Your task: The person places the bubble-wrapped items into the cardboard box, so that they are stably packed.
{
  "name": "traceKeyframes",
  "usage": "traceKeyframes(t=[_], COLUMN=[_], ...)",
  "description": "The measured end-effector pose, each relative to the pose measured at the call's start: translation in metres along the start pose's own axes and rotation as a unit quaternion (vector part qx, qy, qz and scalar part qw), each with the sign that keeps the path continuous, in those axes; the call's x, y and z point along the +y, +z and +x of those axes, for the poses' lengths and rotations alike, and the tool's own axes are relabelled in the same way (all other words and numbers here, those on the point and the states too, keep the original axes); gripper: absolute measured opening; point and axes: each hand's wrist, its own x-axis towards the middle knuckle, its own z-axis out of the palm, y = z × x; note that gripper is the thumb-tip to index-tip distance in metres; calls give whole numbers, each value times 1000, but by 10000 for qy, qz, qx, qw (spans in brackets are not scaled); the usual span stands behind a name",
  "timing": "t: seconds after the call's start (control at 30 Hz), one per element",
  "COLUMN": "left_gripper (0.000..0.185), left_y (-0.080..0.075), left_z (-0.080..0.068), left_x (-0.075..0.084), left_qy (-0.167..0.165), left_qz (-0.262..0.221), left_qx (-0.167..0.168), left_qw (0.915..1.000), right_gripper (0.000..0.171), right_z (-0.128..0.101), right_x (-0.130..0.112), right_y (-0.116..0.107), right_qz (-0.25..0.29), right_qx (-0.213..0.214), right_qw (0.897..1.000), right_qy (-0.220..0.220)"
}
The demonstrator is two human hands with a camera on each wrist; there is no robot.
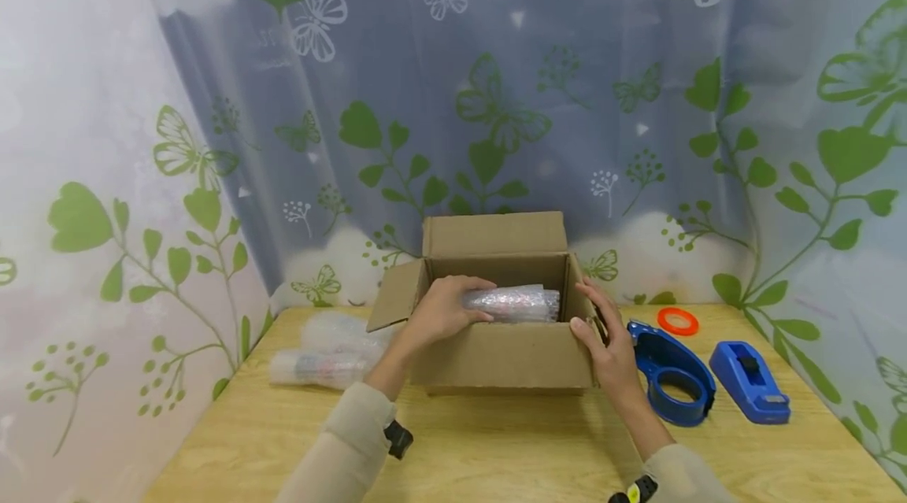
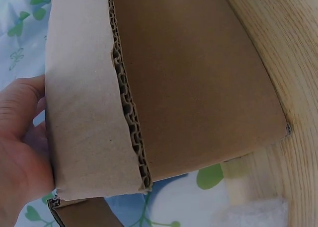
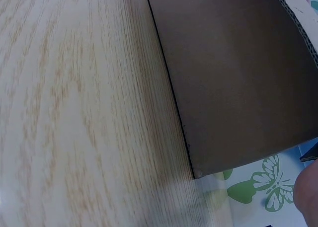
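An open cardboard box stands on the table with its flaps folded out. Inside its mouth lies a bubble-wrapped bundle, set crosswise. My left hand reaches over the box's left side and grips the bundle's left end between fingers and thumb. At the right front corner, my right hand holds the box, thumb on the front flap and fingers along the right side. The left wrist view shows the front flap hiding part of the left fingers. Only a fingertip of the right hand shows in the right wrist view.
Left of the box lie more bubble-wrapped bundles. To the right are a blue hand-held tape dispenser, a blue desktop tape dispenser and an orange tape roll. A patterned curtain hangs behind the table.
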Motion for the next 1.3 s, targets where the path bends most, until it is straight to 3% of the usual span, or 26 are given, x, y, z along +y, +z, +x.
traceKeyframes(t=[0.47, 0.7, 1.03, 1.3], left_gripper=[48, 52, 48, 47], left_y=[0, 0, -4, -22], left_z=[0, -1, -4, -14], left_x=[-7, -10, -11, -10], left_qy=[158, -83, -106, -227], left_qz=[-270, -478, -704, -1541], left_qx=[40, -58, 141, 102], left_qw=[9995, 9988, 9974, 9877], right_gripper=[50, 51, 51, 51], right_z=[2, 0, -1, 0], right_x=[0, -1, -3, -4], right_y=[2, 2, 1, 2], right_qz=[-34, -47, -138, -102], right_qx=[20, 0, 20, -10], right_qw=[10000, 10000, 9999, 9999], right_qy=[-77, -88, -46, -46])
